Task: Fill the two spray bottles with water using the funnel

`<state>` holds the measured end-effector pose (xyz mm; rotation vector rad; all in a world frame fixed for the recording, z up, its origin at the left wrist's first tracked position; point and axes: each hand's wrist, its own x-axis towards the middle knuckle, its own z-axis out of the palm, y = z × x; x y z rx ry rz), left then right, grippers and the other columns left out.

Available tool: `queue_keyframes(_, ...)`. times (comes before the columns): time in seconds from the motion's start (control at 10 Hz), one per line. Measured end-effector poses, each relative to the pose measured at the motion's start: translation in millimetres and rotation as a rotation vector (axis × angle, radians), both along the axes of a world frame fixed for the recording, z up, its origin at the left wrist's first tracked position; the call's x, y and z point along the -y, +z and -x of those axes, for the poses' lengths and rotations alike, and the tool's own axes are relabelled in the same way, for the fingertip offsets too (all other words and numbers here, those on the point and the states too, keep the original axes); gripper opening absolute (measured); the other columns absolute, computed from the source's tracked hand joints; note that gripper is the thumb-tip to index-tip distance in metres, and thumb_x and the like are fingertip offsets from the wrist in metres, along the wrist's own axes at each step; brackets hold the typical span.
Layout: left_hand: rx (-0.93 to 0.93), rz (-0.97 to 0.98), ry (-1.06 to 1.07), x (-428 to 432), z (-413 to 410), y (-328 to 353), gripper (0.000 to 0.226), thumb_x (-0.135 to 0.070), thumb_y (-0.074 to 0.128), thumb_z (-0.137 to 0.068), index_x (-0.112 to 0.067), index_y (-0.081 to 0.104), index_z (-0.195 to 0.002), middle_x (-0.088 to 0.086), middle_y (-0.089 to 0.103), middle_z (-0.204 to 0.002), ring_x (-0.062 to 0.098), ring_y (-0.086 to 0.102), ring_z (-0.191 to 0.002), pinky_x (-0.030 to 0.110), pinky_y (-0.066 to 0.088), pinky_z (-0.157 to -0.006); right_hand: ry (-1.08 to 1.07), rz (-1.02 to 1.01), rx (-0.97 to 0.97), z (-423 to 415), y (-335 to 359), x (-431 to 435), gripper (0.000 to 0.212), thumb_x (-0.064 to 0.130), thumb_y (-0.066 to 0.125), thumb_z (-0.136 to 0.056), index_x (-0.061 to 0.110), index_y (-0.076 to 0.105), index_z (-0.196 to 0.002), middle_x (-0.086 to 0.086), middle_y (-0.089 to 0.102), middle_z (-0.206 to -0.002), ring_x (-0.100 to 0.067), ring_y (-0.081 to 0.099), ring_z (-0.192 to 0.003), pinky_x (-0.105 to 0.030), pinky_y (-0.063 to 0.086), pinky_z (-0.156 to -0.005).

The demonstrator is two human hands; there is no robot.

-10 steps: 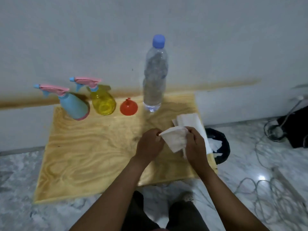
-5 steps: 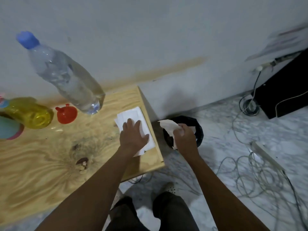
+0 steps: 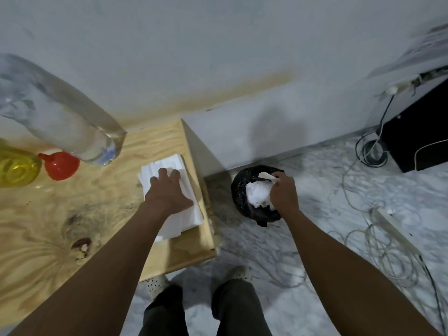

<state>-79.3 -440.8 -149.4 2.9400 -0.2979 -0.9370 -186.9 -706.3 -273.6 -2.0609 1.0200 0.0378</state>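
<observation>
On the wooden table (image 3: 101, 209) the clear water bottle (image 3: 60, 117) stands at the far left, beside the red funnel (image 3: 61, 166), which lies mouth down. Only part of the yellow spray bottle (image 3: 15, 169) shows at the left edge; the blue one is out of view. My left hand (image 3: 169, 190) rests flat, fingers spread, on a stack of white tissues (image 3: 180, 214) near the table's right edge. My right hand (image 3: 282, 190) reaches over the black bin (image 3: 240, 187) on the floor and pinches a crumpled white tissue (image 3: 265, 177) at its mouth.
The bin holds more crumpled white paper (image 3: 257, 195). Loose cables (image 3: 378, 238) and a power strip (image 3: 397, 234) spread over the marble floor to the right. A black box (image 3: 421, 132) stands by the wall. My feet (image 3: 194, 280) are below the table's corner.
My right hand has carried the used tissue from in front of me down into the bin's mouth. My left hand has settled flat on the tissue stack. The view has swung right.
</observation>
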Motion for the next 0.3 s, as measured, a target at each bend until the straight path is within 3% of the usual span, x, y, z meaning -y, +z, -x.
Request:
queue_keyframes(0.1,-0.001,-0.04,-0.002,4.0,-4.2,-1.3,0.084,-0.044,0.079,-0.076,-0.016,0.034,-0.142,0.011,0.029,-0.141,0.037,0.036,-0.129,0.044,0.042,-0.097,0.045,0.04,-0.046,-12.7,-27.1,20.7,0.04,-0.002,0.037,-0.096,0.011,0.059,-0.127,-0.022,0.049,-0.126,-0.038,0.059,-0.101,-0.045,0.051,-0.085)
queue_keyframes(0.2,0.006,-0.053,-0.016,4.1,-6.2,-5.5,0.086,-0.045,0.079,-0.076,-0.016,0.033,-0.143,0.012,0.029,-0.142,0.038,0.037,-0.128,0.044,0.043,-0.097,0.029,-0.049,-0.128,-19.3,-56.5,41.3,0.043,0.005,0.043,-0.098,0.012,0.05,-0.139,-0.021,0.041,-0.142,-0.039,0.053,-0.12,-0.045,0.046,-0.099)
queue_keyframes(0.3,0.028,-0.037,-0.004,1.5,-6.5,-8.5,0.087,-0.047,0.079,-0.076,-0.018,0.033,-0.144,0.013,0.028,-0.144,0.038,0.037,-0.128,0.044,0.044,-0.097,0.047,-0.084,-0.11,-15.5,-80.3,53.2,0.047,0.005,0.047,-0.093,0.008,0.052,-0.14,-0.02,0.051,-0.141,-0.039,0.053,-0.126,-0.043,0.046,-0.102)
